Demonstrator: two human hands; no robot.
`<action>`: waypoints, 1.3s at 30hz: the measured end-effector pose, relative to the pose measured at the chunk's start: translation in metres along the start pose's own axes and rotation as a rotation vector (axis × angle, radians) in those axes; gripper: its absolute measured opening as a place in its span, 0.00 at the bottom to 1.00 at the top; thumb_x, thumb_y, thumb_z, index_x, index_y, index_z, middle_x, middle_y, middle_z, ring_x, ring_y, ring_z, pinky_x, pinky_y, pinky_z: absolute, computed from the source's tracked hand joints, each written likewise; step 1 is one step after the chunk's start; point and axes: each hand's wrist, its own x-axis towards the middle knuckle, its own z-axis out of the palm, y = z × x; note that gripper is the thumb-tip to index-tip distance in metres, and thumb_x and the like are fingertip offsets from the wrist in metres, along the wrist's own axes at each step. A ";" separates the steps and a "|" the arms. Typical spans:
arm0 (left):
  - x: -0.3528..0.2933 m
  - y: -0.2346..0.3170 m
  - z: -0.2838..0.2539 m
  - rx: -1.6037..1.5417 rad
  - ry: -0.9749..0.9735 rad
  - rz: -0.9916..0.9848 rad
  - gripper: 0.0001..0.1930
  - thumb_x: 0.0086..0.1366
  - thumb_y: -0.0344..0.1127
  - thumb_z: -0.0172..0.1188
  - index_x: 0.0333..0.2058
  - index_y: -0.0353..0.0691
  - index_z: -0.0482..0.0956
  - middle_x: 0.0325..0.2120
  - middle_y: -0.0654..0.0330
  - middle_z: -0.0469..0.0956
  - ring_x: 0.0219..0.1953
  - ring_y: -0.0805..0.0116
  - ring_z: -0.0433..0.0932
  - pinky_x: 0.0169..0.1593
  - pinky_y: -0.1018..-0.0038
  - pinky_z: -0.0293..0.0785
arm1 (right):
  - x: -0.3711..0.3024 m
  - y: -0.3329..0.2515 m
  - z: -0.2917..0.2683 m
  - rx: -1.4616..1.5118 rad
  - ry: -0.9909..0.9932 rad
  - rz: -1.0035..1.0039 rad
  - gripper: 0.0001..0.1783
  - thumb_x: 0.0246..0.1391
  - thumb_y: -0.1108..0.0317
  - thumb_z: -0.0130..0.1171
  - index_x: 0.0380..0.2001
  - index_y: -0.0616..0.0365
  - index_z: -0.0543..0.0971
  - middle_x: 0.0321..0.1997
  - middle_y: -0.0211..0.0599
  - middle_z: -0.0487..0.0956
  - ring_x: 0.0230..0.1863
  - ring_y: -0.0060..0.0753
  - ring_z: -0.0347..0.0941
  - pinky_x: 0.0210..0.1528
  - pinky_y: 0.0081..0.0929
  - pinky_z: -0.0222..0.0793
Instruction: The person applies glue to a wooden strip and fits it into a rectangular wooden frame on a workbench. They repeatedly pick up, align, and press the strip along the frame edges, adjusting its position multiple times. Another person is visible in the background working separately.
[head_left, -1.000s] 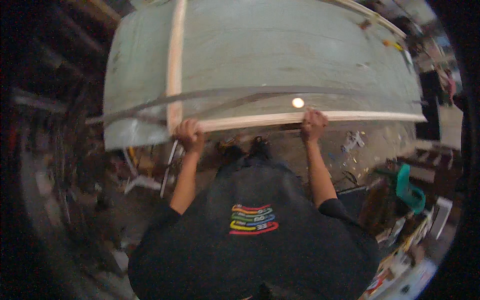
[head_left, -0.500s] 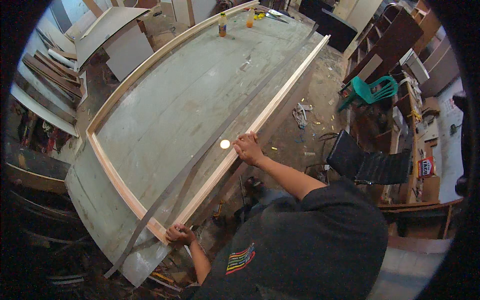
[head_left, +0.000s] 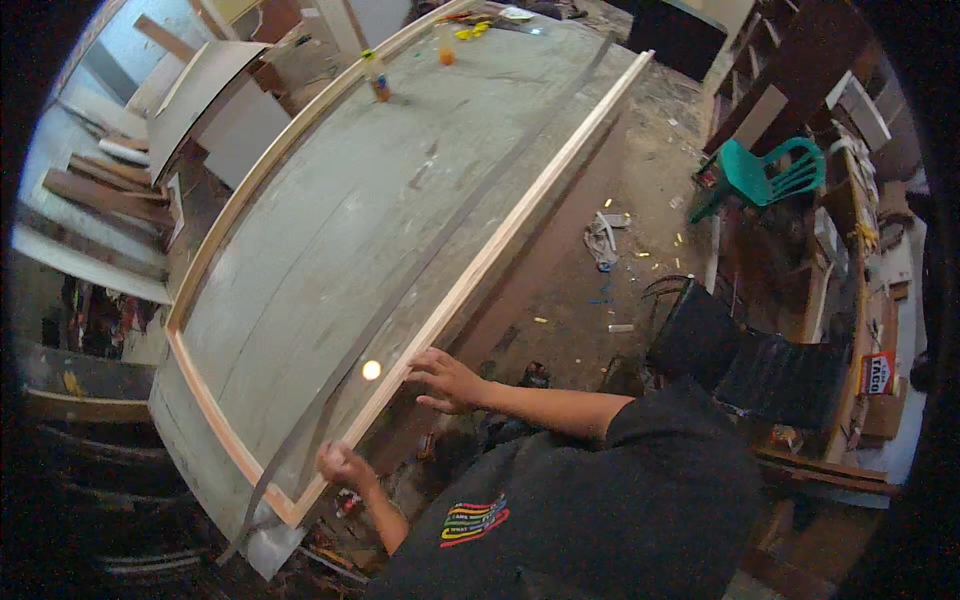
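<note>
Near the corner of a pale wooden frame (head_left: 214,400), my left hand (head_left: 345,466) is curled into a fist beside the long near rail (head_left: 520,215). It is slightly blurred, and whatever its fingers may hold is hidden. Farther along the same rail, my right hand (head_left: 447,382) has its fingers spread, with the fingertips at the wood's edge. The rail's near end meets the short side at the corner. A long dark thin strip (head_left: 420,262) runs across the tabletop inside the frame and passes over the short side near that corner.
The frame rests on a large grey table (head_left: 310,240). Two bottles, one yellow-orange (head_left: 377,80) and one orange (head_left: 446,48), stand at its far side. A green plastic chair (head_left: 760,180) and a black chair (head_left: 740,350) are to the right. Scraps (head_left: 603,240) litter the floor.
The near rail's end has come to the frame's corner. My left hand has left the corner and moved along the rail; my right hand has loosened and come nearer my left.
</note>
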 end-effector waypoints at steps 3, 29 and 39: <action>0.016 0.122 0.070 -0.057 -0.185 0.158 0.20 0.66 0.46 0.64 0.48 0.38 0.78 0.48 0.50 0.79 0.54 0.46 0.75 0.61 0.52 0.65 | -0.043 0.034 -0.061 -0.033 0.018 0.106 0.23 0.58 0.54 0.66 0.54 0.50 0.78 0.61 0.46 0.75 0.66 0.53 0.67 0.67 0.50 0.63; 0.171 0.485 0.516 -0.052 -0.520 0.381 0.40 0.60 0.48 0.67 0.65 0.35 0.62 0.69 0.44 0.56 0.71 0.44 0.54 0.72 0.47 0.48 | -0.154 0.267 -0.422 -0.450 0.940 1.180 0.15 0.59 0.68 0.63 0.48 0.60 0.82 0.43 0.38 0.79 0.43 0.36 0.76 0.47 0.34 0.73; 0.242 0.591 0.671 -0.131 -0.474 0.031 0.40 0.62 0.49 0.66 0.66 0.37 0.60 0.68 0.46 0.60 0.71 0.44 0.55 0.73 0.48 0.48 | -0.014 0.462 -0.592 -0.475 0.666 0.725 0.15 0.56 0.71 0.63 0.47 0.61 0.81 0.41 0.42 0.80 0.40 0.38 0.76 0.46 0.34 0.74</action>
